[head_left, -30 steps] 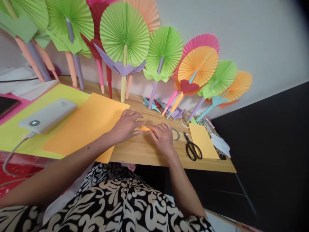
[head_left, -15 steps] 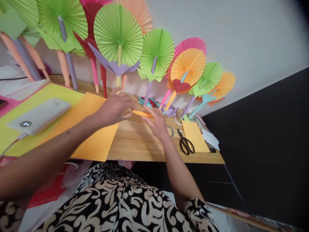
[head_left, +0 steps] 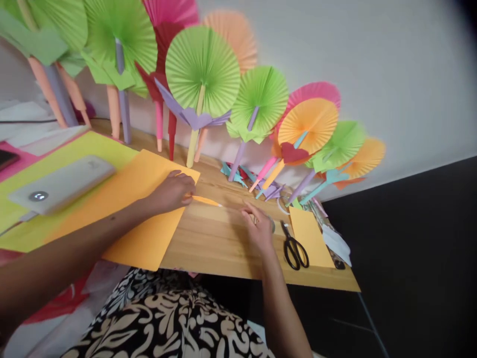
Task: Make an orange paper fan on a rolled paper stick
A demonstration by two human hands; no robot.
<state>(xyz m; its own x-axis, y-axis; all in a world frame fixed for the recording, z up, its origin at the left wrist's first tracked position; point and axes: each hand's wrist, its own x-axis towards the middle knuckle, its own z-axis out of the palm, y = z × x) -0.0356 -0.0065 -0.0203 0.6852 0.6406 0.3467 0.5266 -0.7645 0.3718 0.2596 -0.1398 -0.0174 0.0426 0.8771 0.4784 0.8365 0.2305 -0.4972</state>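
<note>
An orange paper strip [head_left: 206, 200], narrow and pointed, reaches right from the fingers of my left hand [head_left: 172, 191], which are closed on its left end. My left wrist rests over a large orange sheet [head_left: 149, 238]. To the right, my right hand [head_left: 258, 224] is raised a little above the wooden table [head_left: 212, 243], its fingers bent. The strip's right end stops short of that hand. Whether my right fingers hold anything thin is too small to make out. A tape roll [head_left: 273, 225] shows partly behind my right hand.
Black scissors [head_left: 295, 252] lie right of my right hand, beside a small orange sheet [head_left: 313, 236]. Paper fans [head_left: 203, 69] stand along the wall. A white power bank [head_left: 63, 184] with a cable lies on yellow paper at left. Paper scraps [head_left: 268, 189] lie at the back.
My right hand has come away from the orange strip and moved right. My left hand is now closed on the strip's left end, lower over the large sheet. The camera view has shifted.
</note>
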